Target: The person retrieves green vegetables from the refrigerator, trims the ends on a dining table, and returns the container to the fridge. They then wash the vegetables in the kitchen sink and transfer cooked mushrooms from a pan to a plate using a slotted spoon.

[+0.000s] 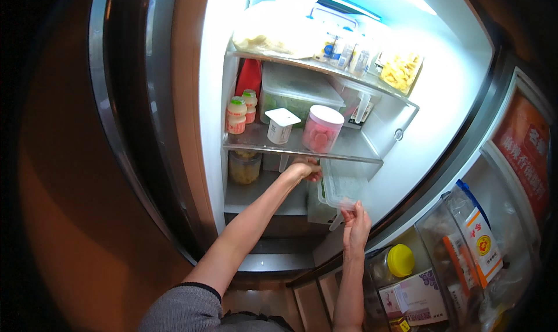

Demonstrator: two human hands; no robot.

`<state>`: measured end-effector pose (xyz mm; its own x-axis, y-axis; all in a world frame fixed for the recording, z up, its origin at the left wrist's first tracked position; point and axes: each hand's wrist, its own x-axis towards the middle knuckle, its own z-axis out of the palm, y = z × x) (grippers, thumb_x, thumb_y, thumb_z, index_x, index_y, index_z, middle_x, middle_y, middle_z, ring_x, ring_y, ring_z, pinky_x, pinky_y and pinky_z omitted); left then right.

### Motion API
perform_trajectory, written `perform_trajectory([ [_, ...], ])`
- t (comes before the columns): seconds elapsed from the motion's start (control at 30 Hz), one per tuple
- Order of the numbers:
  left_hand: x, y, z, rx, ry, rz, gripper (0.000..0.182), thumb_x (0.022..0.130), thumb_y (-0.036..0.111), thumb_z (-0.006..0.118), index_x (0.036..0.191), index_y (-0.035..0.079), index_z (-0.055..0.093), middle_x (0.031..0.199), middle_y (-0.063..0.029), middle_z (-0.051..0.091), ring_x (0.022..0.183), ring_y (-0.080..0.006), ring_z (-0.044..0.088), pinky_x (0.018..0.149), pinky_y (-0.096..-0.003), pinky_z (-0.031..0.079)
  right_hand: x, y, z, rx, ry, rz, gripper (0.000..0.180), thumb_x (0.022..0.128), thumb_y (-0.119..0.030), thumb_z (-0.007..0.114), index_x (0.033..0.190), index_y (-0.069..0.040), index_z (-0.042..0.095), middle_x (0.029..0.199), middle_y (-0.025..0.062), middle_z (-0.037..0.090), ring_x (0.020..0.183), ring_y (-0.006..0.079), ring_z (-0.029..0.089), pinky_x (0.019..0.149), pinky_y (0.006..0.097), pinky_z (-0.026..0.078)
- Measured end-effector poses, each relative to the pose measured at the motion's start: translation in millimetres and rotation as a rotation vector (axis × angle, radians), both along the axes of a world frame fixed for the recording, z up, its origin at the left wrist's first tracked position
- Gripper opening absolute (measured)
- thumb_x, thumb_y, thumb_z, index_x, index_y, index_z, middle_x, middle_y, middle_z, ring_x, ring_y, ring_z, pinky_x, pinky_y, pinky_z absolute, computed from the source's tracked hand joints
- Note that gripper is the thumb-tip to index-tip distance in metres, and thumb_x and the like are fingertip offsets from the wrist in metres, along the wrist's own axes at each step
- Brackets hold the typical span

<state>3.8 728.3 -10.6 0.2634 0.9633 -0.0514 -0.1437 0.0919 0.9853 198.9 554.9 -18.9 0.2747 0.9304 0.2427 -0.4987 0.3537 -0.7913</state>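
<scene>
Inside an open refrigerator, my right hand [355,225] pinches the near edge of a clear plastic lid [346,184]. The lid is tilted over a clear plastic container [321,205] on the lower shelf, at the right. My left hand [308,168] reaches under the middle glass shelf to the lid's left side; its fingertips are partly hidden, and whether they grip the lid is unclear. Above the hands stand a jar of pink contents with a white lid [322,129] and a white square-topped cup [280,126].
The glass shelf [261,142] juts just above my hands. Two small drink bottles [236,115] and a large lidded box [301,88] stand on it. A round tub [245,167] is at lower left. The open door's bins [425,236] hold packets and a yellow-lidded jar [400,260].
</scene>
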Motion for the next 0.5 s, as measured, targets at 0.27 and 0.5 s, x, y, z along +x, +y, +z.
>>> perform_trajectory([
  [0.27,22,-24,14,0.242,0.114,0.218,0.041,0.082,0.032,0.078,0.096,-0.003,0.062,0.084,-0.0138,0.067,0.077,-0.0231,0.066,0.070,-0.0344,0.054,6,6,14,-0.103,0.021,0.044,0.024,0.102,-0.015,0.055,0.099,0.008,0.061,0.100,0.0144,0.066,0.090,0.0225,0.068,0.085,0.0340,0.060],
  [0.5,39,-19,-5,0.420,0.576,0.515,0.069,0.073,0.042,0.083,0.115,-0.007,0.059,0.106,-0.0238,0.067,0.096,-0.0311,0.066,0.083,-0.0385,0.051,9,-6,48,-0.426,-0.502,-0.103,0.051,0.099,-0.031,0.060,0.116,0.016,0.051,0.095,0.0211,0.069,0.091,0.0310,0.070,0.080,0.0380,0.059],
])
